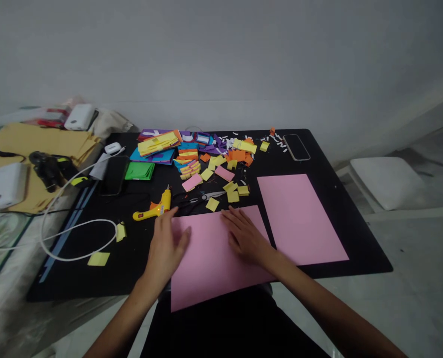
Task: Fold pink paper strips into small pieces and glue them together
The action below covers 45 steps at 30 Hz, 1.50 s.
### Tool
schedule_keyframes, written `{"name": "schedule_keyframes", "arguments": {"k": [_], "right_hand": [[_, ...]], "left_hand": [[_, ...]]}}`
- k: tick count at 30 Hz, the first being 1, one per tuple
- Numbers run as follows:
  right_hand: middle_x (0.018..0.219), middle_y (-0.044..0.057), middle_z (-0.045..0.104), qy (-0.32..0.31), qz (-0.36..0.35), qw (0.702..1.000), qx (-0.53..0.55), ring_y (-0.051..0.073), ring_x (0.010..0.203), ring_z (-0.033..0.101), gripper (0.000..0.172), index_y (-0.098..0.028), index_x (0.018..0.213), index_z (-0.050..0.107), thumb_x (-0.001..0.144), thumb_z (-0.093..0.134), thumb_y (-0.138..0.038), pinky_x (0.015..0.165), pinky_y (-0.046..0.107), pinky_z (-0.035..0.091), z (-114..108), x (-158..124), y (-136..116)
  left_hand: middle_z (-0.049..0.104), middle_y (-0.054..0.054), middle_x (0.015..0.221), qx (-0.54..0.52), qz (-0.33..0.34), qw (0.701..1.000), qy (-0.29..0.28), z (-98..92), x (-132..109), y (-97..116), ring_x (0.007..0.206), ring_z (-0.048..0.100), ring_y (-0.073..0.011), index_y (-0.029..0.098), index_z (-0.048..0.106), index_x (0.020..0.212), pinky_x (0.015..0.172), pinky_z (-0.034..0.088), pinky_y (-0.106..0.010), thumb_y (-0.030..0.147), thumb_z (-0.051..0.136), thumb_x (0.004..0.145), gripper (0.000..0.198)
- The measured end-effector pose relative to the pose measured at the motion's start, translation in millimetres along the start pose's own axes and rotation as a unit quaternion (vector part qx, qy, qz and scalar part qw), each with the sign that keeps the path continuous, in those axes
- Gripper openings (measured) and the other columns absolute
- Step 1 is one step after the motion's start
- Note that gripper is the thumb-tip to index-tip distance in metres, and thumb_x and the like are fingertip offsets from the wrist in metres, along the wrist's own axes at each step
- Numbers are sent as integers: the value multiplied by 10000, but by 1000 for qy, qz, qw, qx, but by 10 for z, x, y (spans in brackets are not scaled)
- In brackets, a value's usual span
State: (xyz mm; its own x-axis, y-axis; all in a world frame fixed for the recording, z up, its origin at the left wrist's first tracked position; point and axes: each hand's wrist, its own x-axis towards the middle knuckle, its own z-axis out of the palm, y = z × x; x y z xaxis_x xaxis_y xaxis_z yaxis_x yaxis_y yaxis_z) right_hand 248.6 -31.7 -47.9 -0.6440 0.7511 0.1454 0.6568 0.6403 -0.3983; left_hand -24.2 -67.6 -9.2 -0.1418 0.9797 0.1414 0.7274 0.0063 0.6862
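A pink sheet of paper (210,258) lies in front of me, its near edge reaching past the table's front edge. My right hand (244,232) rests flat on its upper right part, fingers stretched out. At the sheet's left edge is my left hand (168,241), thumb spread from the fingers and over the paper. Just beyond the left fingertips lies a yellow glue gun (154,206). Scissors (210,196) lie behind the sheet's far edge. To the right is a second pink sheet (303,221), flat on the table.
Cut paper pieces (223,173) in several colours cover the back of the black table (132,268). A phone (296,147) lies back right, another phone (115,175) back left. A white cable (79,257) loops on the left. A white stool (386,181) stands at right.
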Motion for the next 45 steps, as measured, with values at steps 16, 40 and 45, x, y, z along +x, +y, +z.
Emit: {"name": "schedule_keyframes", "arguments": {"k": [16,40,45], "right_hand": [[1693,151,470,15,37,998,-50,311,1610,391,564,-102,1654,408,1110,393,-249,1325,570,339,104,-3,-122],[1661,162,509,39,84,995,-43,334,1581,400,701,-86,1628,430,929,482,-112,1335,559,278,189,41,-245],[1680,143,486,45,82,995,-34,337,1589,390,766,-144,1683,336,932,490,-122,1335,583,279,213,37,-235]], "left_hand": [[489,-147,1679,186,279,932,-137,578,-40,5,1575,444,-344,126,426,1643,1285,393,-587,314,422,1127,549],[481,-173,1680,194,256,936,-145,592,-86,51,1598,405,-344,89,427,1635,1316,337,-567,387,414,1123,593],[475,-169,1685,189,253,938,-140,598,-97,53,1602,401,-335,111,416,1644,1311,343,-573,400,402,1125,595]]}}
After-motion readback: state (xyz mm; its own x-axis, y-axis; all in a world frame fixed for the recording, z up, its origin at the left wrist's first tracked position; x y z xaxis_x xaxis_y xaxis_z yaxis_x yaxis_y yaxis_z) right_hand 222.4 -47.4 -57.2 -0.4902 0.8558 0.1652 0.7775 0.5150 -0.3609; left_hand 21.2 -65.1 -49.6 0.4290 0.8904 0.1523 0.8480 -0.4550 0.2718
